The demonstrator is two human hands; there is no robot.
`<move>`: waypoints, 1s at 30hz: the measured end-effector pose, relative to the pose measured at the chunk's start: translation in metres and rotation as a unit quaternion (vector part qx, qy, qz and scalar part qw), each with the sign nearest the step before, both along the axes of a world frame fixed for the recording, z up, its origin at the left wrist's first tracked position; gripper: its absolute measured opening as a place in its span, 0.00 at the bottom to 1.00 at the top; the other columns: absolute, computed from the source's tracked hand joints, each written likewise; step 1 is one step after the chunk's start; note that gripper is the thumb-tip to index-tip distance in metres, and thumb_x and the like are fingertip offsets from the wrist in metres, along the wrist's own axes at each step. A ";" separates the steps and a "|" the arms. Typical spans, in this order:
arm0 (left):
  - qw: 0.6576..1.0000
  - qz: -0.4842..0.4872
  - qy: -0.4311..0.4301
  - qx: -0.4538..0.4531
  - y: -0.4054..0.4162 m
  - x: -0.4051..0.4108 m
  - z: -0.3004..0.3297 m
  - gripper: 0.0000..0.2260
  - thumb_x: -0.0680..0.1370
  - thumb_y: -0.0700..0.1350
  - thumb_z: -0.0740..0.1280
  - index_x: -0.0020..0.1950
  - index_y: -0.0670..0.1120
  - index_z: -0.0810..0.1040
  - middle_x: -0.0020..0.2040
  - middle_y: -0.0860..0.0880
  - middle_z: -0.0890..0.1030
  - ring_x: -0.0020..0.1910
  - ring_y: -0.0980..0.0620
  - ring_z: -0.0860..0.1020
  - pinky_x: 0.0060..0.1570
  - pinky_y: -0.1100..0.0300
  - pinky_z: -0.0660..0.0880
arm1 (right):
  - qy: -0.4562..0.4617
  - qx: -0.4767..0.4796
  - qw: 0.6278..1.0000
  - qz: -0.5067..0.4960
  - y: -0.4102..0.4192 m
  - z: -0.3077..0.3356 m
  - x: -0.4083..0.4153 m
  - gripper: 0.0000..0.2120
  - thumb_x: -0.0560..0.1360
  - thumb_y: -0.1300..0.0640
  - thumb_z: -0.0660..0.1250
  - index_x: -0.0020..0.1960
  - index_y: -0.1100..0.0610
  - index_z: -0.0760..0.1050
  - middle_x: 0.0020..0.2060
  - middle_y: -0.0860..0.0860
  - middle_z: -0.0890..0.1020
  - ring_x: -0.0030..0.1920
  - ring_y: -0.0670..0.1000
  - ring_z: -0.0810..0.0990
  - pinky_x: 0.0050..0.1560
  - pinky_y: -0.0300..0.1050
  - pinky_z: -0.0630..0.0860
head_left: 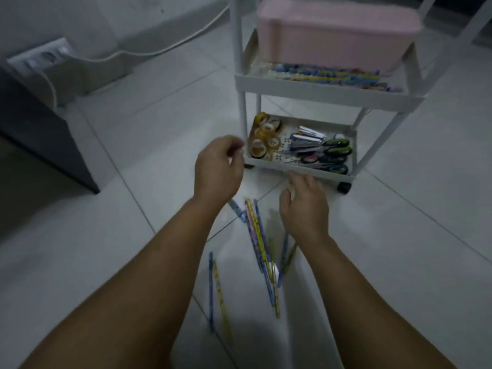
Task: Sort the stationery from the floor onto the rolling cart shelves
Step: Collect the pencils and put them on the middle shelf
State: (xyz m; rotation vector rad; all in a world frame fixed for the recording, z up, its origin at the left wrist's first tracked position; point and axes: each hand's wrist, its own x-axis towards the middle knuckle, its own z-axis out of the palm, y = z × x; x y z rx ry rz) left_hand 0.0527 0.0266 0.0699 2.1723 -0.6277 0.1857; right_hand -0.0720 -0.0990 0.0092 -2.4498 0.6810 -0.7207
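Observation:
Several patterned pencils (pixel 259 241) lie scattered on the tiled floor between my forearms, and two more pencils (pixel 217 291) lie apart to the left. My left hand (pixel 217 169) hovers above the floor with fingers loosely curled and nothing in it. Over the pencil pile, my right hand (pixel 304 206) pinches what looks like a yellowish pencil tip. The white rolling cart (pixel 319 93) stands just ahead. Its middle shelf holds pencils (pixel 330 74) and a pink box (pixel 335 35). Tape rolls (pixel 263 137), staplers (pixel 306 141) and scissors (pixel 330 154) fill the bottom shelf.
A dark cabinet (pixel 40 134) stands at the left, with a wall socket (pixel 42 58) and a white cable (pixel 165 49) running along the wall behind it. A black cart wheel (pixel 344 187) sits close to my right hand.

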 end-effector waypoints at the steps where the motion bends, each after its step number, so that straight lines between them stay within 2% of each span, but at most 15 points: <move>1: 0.998 0.033 0.043 0.013 0.018 -0.010 -0.019 0.07 0.76 0.42 0.65 0.51 0.48 0.81 0.47 0.52 0.82 0.45 0.54 0.79 0.49 0.57 0.78 | 0.044 0.028 0.999 0.011 0.008 -0.013 -0.004 0.16 0.75 0.60 0.65 0.63 0.57 0.76 0.54 0.56 0.79 0.57 0.59 0.74 0.54 0.51 0.75; 4: 0.974 0.143 0.158 0.072 0.066 -0.052 -0.074 0.07 0.76 0.42 0.65 0.52 0.47 0.81 0.49 0.48 0.83 0.49 0.48 0.80 0.51 0.59 0.75 | 0.160 0.081 0.983 0.037 0.032 -0.049 -0.018 0.16 0.77 0.56 0.63 0.64 0.55 0.75 0.55 0.55 0.79 0.58 0.57 0.75 0.52 0.50 0.75; 7: 0.929 0.219 0.259 0.149 0.101 -0.102 -0.116 0.07 0.76 0.47 0.65 0.52 0.47 0.78 0.50 0.46 0.81 0.51 0.44 0.79 0.50 0.56 0.74 | 0.214 0.105 0.970 0.037 0.048 -0.070 -0.031 0.17 0.77 0.57 0.62 0.65 0.56 0.75 0.55 0.57 0.79 0.56 0.58 0.76 0.49 0.49 0.76; 11: 0.876 0.270 0.325 0.234 0.108 -0.150 -0.138 0.18 0.73 0.56 0.67 0.56 0.47 0.73 0.52 0.46 0.77 0.53 0.42 0.77 0.52 0.51 0.73 | 0.221 0.108 0.969 0.017 0.055 -0.076 -0.034 0.17 0.76 0.59 0.63 0.64 0.58 0.76 0.55 0.59 0.79 0.56 0.61 0.76 0.50 0.51 0.75; 14: 0.843 0.297 0.344 0.289 0.100 -0.164 -0.137 0.22 0.68 0.57 0.67 0.57 0.47 0.72 0.53 0.47 0.76 0.54 0.42 0.76 0.52 0.50 0.69 | 0.203 0.103 0.974 -0.004 0.055 -0.078 -0.033 0.17 0.75 0.59 0.64 0.63 0.58 0.77 0.54 0.60 0.79 0.56 0.62 0.76 0.52 0.53 0.76; 16: 0.848 0.278 0.347 0.288 0.100 -0.167 -0.145 0.19 0.69 0.53 0.68 0.56 0.47 0.72 0.52 0.46 0.77 0.52 0.42 0.76 0.52 0.51 0.71 | 0.199 0.095 0.975 -0.024 0.053 -0.081 -0.035 0.16 0.75 0.59 0.65 0.62 0.58 0.77 0.55 0.60 0.78 0.55 0.62 0.76 0.52 0.53 0.76; 18: 0.867 0.253 0.331 0.274 0.100 -0.167 -0.153 0.13 0.71 0.49 0.67 0.53 0.47 0.74 0.49 0.46 0.78 0.50 0.42 0.77 0.52 0.50 0.73 | 0.204 0.101 0.972 -0.051 0.052 -0.083 -0.039 0.16 0.75 0.59 0.64 0.62 0.57 0.77 0.57 0.59 0.77 0.56 0.62 0.75 0.52 0.53 0.75; 21: 0.889 0.237 0.302 0.251 0.097 -0.157 -0.160 0.07 0.75 0.49 0.66 0.51 0.48 0.76 0.47 0.46 0.81 0.46 0.43 0.79 0.49 0.49 0.76 | 0.213 0.126 0.964 -0.094 0.046 -0.087 -0.045 0.15 0.76 0.59 0.63 0.62 0.57 0.77 0.56 0.59 0.75 0.53 0.62 0.76 0.49 0.53 0.77; 25: 0.901 0.233 0.281 0.234 0.082 -0.132 -0.162 0.07 0.76 0.52 0.65 0.50 0.50 0.76 0.47 0.46 0.81 0.46 0.43 0.80 0.51 0.51 0.76 | 0.221 0.138 0.958 -0.123 0.032 -0.091 -0.047 0.14 0.76 0.59 0.62 0.60 0.58 0.76 0.53 0.59 0.74 0.51 0.61 0.76 0.45 0.51 0.76; 30: 0.905 0.212 0.279 0.240 0.050 -0.096 -0.158 0.08 0.77 0.51 0.65 0.53 0.50 0.78 0.52 0.47 0.81 0.53 0.43 0.78 0.52 0.53 0.67 | 0.197 0.124 0.962 -0.142 0.009 -0.091 -0.032 0.14 0.76 0.60 0.62 0.61 0.59 0.77 0.53 0.60 0.75 0.50 0.61 0.76 0.46 0.53 0.77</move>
